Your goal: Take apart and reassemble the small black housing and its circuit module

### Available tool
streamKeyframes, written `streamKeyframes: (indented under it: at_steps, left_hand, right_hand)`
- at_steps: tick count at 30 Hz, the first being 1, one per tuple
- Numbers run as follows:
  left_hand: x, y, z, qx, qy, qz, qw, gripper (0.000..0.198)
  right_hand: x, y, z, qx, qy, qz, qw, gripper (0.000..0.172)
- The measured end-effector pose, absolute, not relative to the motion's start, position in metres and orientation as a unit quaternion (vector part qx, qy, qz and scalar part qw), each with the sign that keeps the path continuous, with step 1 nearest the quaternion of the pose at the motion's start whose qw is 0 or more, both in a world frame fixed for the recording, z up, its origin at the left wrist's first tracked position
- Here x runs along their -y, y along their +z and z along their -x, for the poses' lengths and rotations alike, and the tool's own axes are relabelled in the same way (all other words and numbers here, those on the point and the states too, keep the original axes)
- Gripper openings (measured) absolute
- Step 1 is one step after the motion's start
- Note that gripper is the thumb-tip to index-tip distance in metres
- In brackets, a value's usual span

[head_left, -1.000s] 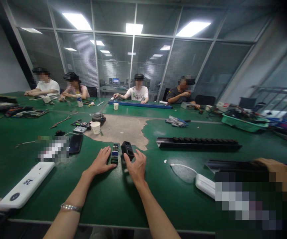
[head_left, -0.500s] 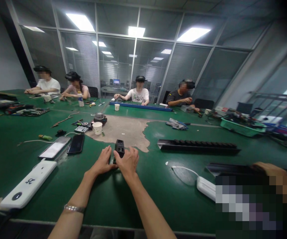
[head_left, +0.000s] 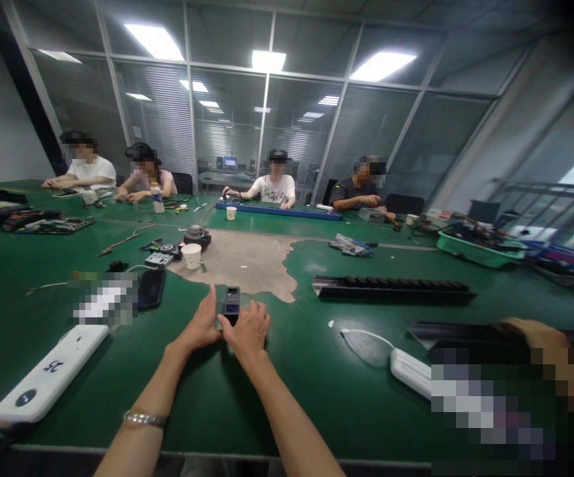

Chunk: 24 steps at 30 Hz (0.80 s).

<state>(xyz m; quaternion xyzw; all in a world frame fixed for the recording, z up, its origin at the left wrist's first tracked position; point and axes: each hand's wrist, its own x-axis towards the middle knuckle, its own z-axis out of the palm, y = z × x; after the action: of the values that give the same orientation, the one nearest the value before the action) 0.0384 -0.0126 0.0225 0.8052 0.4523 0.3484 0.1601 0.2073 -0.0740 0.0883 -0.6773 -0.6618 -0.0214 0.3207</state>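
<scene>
A small black device [head_left: 231, 302] with a blue patch on its face lies on the green table [head_left: 267, 391] just in front of me. My left hand [head_left: 201, 326] rests against its left side with the fingers together and pointing away. My right hand [head_left: 247, 329] lies curled over its near end, fingers bent and pressed on it. Both hands close around the device from either side.
A white power bank [head_left: 46, 373] lies near left, a dark phone [head_left: 151, 287] beyond it. A paper cup [head_left: 191, 255] stands ahead, a long black tray [head_left: 394, 288] to the right, a white adapter with cable [head_left: 409, 369] near right. Another person's hand [head_left: 540, 334] shows at right. Several people sit across the table.
My right hand carried a black cover from the right onto the small board by my left hand. The two parts now sit as one device between both hands.
</scene>
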Motion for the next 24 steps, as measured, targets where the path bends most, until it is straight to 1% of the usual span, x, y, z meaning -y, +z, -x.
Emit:
streamKeyframes:
  at_steps: [3,5,11,13,18,21,24]
  left_hand:
    - [0.014,0.023,-0.039,-0.450,0.353,-0.804,0.160,0.131]
    - [0.014,0.023,-0.038,-0.447,0.349,-0.808,0.159,0.131]
    - [0.015,0.023,-0.038,-0.448,0.340,-0.812,0.153,0.125]
    - [0.017,0.025,-0.038,-0.449,0.338,-0.812,0.159,0.126]
    - [0.020,0.030,-0.040,-0.464,0.330,-0.806,0.159,0.132]
    - [0.019,0.030,-0.039,-0.483,0.306,-0.807,0.149,0.126]
    - [0.015,0.028,-0.038,-0.491,0.272,-0.816,0.139,0.114]
  right_hand:
    - [0.077,0.080,-0.210,0.655,-0.020,0.677,0.336,0.057]
    - [0.077,0.076,-0.210,0.648,-0.018,0.677,0.349,0.058]
    - [0.073,0.078,-0.206,0.650,-0.008,0.663,0.371,0.038]
    - [0.072,0.083,-0.205,0.646,-0.011,0.655,0.390,0.035]
    - [0.071,0.101,-0.222,0.628,-0.019,0.652,0.425,0.036]
    - [0.072,0.103,-0.245,0.620,-0.026,0.657,0.428,0.036]
    - [0.075,0.096,-0.267,0.622,-0.026,0.665,0.413,0.035]
